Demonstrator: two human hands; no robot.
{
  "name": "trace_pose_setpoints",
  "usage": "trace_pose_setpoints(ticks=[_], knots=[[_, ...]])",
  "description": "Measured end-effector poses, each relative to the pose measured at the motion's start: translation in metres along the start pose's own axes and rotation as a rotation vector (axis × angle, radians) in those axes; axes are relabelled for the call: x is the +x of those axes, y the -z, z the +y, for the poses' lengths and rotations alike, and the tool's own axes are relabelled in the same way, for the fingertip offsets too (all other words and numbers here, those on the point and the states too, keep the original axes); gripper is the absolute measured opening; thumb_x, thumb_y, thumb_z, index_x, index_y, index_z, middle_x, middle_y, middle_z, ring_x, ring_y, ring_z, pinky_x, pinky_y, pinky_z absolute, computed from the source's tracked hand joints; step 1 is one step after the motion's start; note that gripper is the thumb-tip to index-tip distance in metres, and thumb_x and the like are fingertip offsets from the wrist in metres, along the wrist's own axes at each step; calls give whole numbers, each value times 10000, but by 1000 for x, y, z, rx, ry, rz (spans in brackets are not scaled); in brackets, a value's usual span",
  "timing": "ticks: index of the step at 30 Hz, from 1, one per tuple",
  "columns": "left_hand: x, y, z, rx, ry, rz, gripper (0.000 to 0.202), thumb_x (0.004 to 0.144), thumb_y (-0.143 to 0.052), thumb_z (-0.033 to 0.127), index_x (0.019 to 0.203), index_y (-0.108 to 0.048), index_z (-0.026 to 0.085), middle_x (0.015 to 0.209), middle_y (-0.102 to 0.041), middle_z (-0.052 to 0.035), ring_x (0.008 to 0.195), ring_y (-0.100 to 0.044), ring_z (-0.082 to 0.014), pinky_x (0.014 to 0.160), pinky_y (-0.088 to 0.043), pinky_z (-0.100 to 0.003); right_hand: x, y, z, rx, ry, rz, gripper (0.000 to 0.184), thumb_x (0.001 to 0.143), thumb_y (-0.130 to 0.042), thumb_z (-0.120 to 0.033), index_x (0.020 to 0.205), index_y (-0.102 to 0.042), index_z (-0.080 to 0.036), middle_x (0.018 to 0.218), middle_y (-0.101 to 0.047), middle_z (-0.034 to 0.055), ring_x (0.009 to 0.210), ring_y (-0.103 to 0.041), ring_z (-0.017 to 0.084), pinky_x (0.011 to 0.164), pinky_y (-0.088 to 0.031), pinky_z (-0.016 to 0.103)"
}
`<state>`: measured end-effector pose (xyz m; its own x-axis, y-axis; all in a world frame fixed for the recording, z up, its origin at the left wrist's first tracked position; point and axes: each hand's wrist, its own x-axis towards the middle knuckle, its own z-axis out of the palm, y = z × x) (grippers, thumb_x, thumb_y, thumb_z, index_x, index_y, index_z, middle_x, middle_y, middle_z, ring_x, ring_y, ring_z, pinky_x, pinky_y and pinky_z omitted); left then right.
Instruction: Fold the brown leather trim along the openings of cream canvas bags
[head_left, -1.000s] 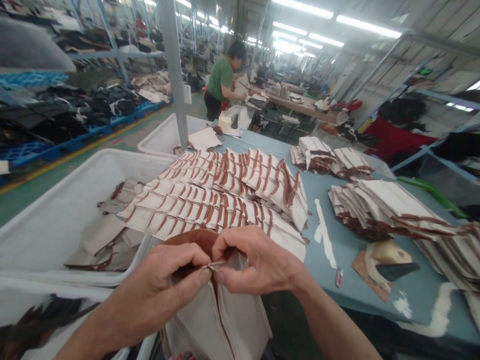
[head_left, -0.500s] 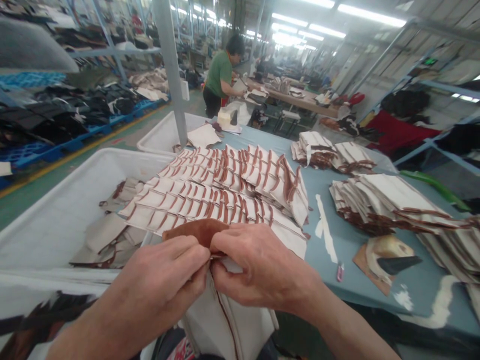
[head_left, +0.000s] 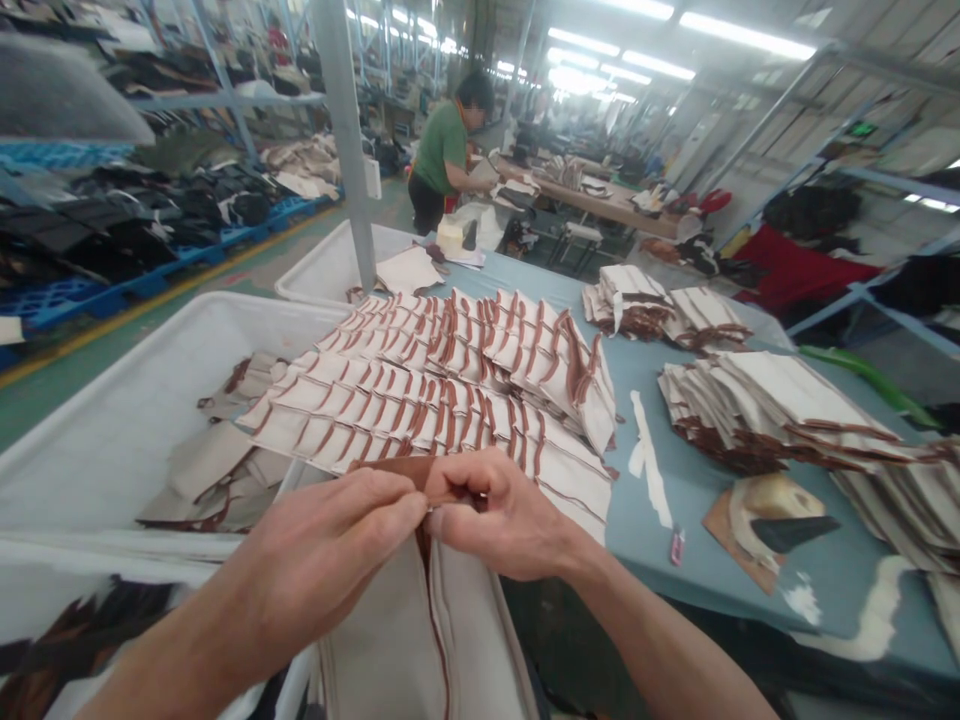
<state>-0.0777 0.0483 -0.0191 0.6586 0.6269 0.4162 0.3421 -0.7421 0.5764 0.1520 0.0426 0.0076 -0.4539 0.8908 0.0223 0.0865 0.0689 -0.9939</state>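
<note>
My left hand (head_left: 322,560) and my right hand (head_left: 499,515) meet at the middle of the view, fingers closed in a pinch. Between them they grip the upper part of a cream leather-like panel (head_left: 382,630) with brown edging. Its brown side (head_left: 401,465) shows just beyond my fingers, and the cream length hangs down towards my lap, with a dark seam line along the centre. What the fingertips press exactly is hidden. Right beyond my hands, overlapping rows of similar cream panels with brown edges (head_left: 442,410) lie on the blue-grey table (head_left: 637,560).
White bins (head_left: 97,420) with loose pieces stand at the left. Stacks of panels (head_left: 772,400), a pink-handled small tool (head_left: 677,545), white strips (head_left: 651,470) and a curved form with a dark tip (head_left: 780,510) lie on the right. A metal post (head_left: 349,140) rises ahead; a person in green (head_left: 442,150) works beyond.
The held panel has straightened and hangs more to the left, showing more of its cream length. My right hand's fingers have shifted their pinch, and less of the brown side shows.
</note>
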Motion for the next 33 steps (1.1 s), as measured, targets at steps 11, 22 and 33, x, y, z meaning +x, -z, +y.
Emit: trace_pose_setpoints(ticks=[11,22,33], knots=[[3,3,4,129,-186,-114,449,1070,-398,22,1390,-576,282,1123,-799,-45,1006,-767,-192,965,-600,-294,-3,-1,15,381,-83,-124,226,764,-689,-328,666,-530,-201,553,-370,-99,508,-264,82,477,-246,222],[14,17,38,-42,107,12,93,1013,-641,276,1044,-720,315,891,-816,91,738,-762,-116,671,-530,-169,-20,2,-21,-295,69,2,96,745,-556,-152,702,-637,-179,626,-564,-45,563,-508,89,524,-346,187],[14,1,7,-373,176,-105,379,1056,-621,382,716,-601,215,651,-593,55,583,-544,-109,584,-424,-216,-17,-23,9,192,97,1,131,733,-614,-304,675,-533,-219,570,-427,-65,513,-373,101,501,-331,217]])
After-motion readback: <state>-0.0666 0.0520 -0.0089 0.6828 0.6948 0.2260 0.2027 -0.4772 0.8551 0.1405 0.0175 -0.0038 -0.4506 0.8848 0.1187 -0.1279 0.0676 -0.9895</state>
